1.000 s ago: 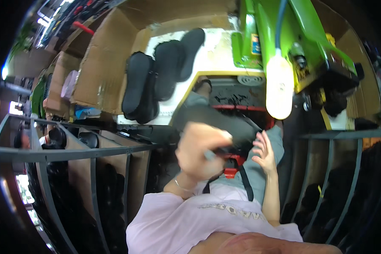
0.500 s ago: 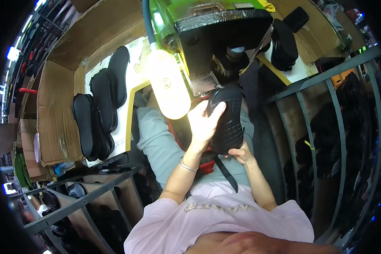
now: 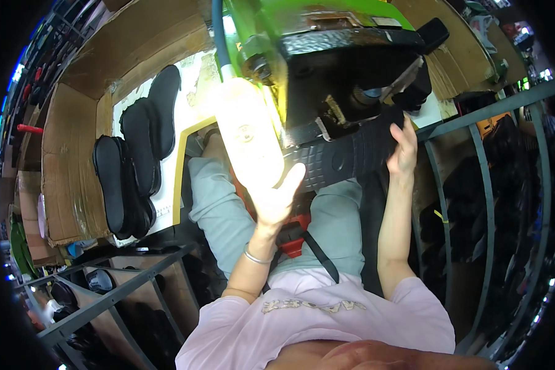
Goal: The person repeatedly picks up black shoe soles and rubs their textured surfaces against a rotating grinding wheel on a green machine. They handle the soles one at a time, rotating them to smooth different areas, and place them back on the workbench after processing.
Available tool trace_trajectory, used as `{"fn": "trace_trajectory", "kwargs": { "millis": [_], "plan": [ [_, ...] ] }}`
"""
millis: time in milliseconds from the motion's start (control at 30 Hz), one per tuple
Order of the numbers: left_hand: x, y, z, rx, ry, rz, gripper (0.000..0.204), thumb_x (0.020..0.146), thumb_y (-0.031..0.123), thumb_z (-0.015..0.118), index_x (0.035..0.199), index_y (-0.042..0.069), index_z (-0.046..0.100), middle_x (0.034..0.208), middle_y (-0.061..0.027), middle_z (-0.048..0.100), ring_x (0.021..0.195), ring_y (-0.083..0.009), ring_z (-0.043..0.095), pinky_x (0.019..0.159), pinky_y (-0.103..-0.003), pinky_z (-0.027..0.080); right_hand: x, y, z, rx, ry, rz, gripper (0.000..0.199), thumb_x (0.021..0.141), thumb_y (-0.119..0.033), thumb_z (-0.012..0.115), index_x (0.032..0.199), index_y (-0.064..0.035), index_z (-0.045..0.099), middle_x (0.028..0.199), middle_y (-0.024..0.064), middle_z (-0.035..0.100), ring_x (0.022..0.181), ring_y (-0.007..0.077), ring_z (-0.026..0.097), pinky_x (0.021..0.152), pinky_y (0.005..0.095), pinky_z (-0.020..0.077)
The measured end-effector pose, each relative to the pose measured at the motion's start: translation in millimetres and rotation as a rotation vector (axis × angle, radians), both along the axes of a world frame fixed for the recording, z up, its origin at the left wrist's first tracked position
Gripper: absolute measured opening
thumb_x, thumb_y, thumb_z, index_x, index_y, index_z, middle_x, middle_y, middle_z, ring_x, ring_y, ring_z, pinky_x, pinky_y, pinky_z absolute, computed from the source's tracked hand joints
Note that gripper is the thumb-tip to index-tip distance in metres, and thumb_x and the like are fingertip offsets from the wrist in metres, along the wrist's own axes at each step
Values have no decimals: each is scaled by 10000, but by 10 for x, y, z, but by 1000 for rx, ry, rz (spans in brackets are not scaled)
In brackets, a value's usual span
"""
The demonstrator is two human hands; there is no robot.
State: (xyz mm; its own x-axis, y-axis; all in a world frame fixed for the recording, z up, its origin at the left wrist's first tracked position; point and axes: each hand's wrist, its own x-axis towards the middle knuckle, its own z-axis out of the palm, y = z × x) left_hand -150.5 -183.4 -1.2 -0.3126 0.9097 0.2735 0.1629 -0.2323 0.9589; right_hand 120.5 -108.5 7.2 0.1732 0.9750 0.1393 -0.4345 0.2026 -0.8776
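Both hands grip a black shoe sole (image 3: 351,157), left hand (image 3: 276,197) closed under its near end, right hand (image 3: 404,148) clasping its far end; they steady it level under the green machine (image 3: 327,37), beside the glaring lamp (image 3: 250,135).

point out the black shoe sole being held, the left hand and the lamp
black shoe sole (image 3: 345,157), head view, ribbed tread near its middle
left hand (image 3: 276,198), head view, back of the hand
lamp (image 3: 248,139), head view, glowing white shade

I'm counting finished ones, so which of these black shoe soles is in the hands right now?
The ribbed black sole under the green machine, held between left hand and right hand; the others lie stacked on the cardboard at left.
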Motion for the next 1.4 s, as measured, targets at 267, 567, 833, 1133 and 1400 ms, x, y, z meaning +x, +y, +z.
{"fn": "trace_trajectory", "kwargs": {
  "millis": [267,567,833,1133,1400],
  "plan": [
    [-779,111,159,-46,-524,-98,253,714,-35,731,952,-47,646,869,-80,679,773,-142,639,721,-268,516,-659,14,-234,30,231,239,441,787,60,664,1185,-32,500,1120,94,616,1033,195,590,950,327,451],
    [-1279,-554,-579,-233,-830,-94,371,816,-23,655,1165,-41,530,1106,-118,623,1010,-198,609,937,-350,481,-1275,-304,-140,7,88,301,383,714,101,736,1039,-10,565,1004,73,649,908,140,614,823,280,497],
    [-252,-110,-542,-210,-19,-488,298,789,67,754,1058,-23,664,938,-64,691,834,-121,618,756,-262,504,-1250,-349,-247,49,-260,174,418,707,-36,825,1033,0,566,967,69,657,883,124,612,792,261,498],
    [362,25,-160,-42,-392,-150,220,820,38,730,1015,-42,667,895,-42,676,785,-97,591,737,-240,483,-713,-1655,-1268,-475,167,347,456,833,-77,677,1264,-10,541,1079,98,657,920,181,649,728,310,538],
    [-88,-49,-204,34,-308,-70,328,736,-20,767,1023,-41,609,913,-78,653,797,-126,607,755,-256,505,-137,-755,-364,-378,-20,-75,283,884,-130,622,1125,-17,526,843,36,628,503,59,552,289,183,347]
  ]
}}
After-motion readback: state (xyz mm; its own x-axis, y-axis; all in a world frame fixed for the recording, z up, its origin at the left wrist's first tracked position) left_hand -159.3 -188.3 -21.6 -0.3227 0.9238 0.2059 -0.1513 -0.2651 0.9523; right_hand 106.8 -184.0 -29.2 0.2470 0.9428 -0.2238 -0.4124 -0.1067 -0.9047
